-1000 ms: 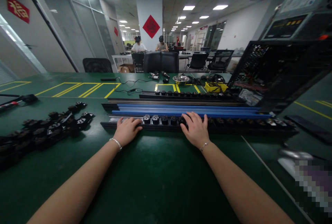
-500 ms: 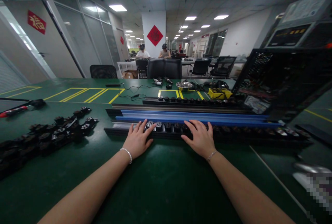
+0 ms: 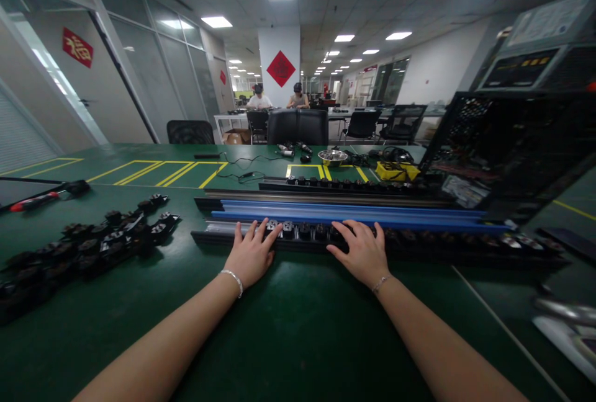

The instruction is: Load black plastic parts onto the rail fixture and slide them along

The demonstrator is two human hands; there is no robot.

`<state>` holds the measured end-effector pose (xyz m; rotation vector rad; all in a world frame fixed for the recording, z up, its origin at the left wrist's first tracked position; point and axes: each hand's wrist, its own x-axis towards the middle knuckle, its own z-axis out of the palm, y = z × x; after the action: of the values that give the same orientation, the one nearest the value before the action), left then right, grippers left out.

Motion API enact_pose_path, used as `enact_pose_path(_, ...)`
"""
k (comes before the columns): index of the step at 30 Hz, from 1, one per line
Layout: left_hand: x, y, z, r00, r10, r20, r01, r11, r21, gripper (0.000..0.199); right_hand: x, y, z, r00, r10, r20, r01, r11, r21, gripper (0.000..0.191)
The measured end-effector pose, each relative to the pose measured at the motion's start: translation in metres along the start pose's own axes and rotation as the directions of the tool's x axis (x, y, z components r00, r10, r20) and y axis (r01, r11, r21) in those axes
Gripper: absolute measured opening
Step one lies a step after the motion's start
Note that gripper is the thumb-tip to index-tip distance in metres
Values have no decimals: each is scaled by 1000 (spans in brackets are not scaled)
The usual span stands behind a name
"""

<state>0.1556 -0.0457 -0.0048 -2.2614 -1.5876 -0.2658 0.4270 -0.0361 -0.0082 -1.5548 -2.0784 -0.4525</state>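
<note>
A long black rail [image 3: 298,244] lies crosswise in front of me, carrying a row of black socket-like modules [image 3: 305,231]. My left hand [image 3: 251,256] rests with spread fingers over its left part, fingertips at the first modules. Farther right, my right hand [image 3: 362,252] lies on the same row, fingers also apart; the modules beneath it are hidden. Neither hand is closed around anything. Right behind the row runs a blue rail [image 3: 354,214], and behind that a dark brown-grey rail [image 3: 326,196].
Loose strips of black modules [image 3: 88,247] lie at left, near a red-handled screwdriver [image 3: 40,200]. Another module rail [image 3: 335,183], a metal bowl [image 3: 333,157] and a yellow object [image 3: 397,171] are farther back. An open black computer case [image 3: 512,147] stands at right. Two people sit beyond.
The whole view has shifted slightly down and to the right. Both hands remain on the module row, with the left thumb drawn in a little.
</note>
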Motion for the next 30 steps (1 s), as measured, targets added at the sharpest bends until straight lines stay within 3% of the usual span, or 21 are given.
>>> enact_pose_path(10,-2,4,-4,999,-35,-28,36,997,69,54,-1,0,1,1000,8,-1,-8,1000,24,46)
enact_pose_path(21,-1,0,-1,991,-109,73,107,994,19,56,0,0,0,1000,5,-6,-5,1000,7,46)
enact_pose_path(30,-1,-1,-6,989,-132,67,132,991,8,51,0,0,0,1000,1,-7,-1,1000,-12,45)
